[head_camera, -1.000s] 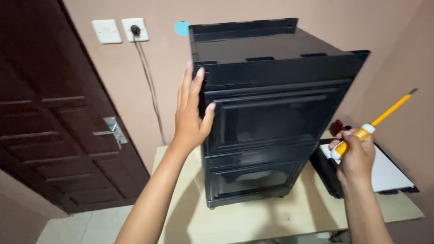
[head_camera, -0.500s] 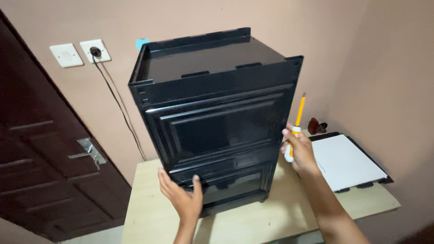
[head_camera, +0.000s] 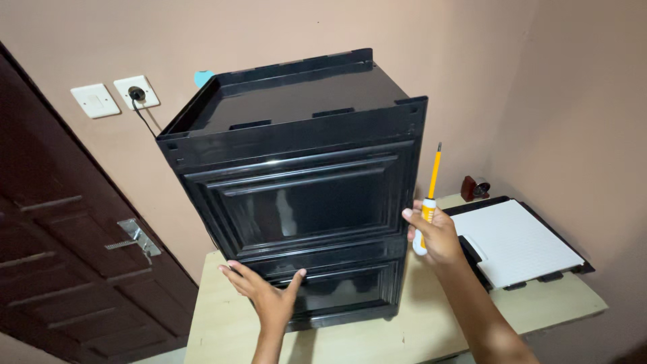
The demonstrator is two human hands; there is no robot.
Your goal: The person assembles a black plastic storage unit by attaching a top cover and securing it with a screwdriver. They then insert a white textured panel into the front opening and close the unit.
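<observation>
Tall black plastic drawer cabinet (head_camera: 296, 195) stands upright on the pale wooden counter (head_camera: 431, 330); left hand (head_camera: 266, 294) lies flat, fingers spread, against its lower drawer front, while right hand (head_camera: 436, 236), beside its right edge, clamps an upright yellow-shafted screwdriver (head_camera: 430, 195).

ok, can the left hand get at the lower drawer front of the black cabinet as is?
Probably yes. The left hand already lies flat on the lower drawer front of the black cabinet, nothing between them. The right hand holds a screwdriver at the cabinet's other side.

A home room: wooden door (head_camera: 60, 269), wall socket (head_camera: 137, 92)
</observation>
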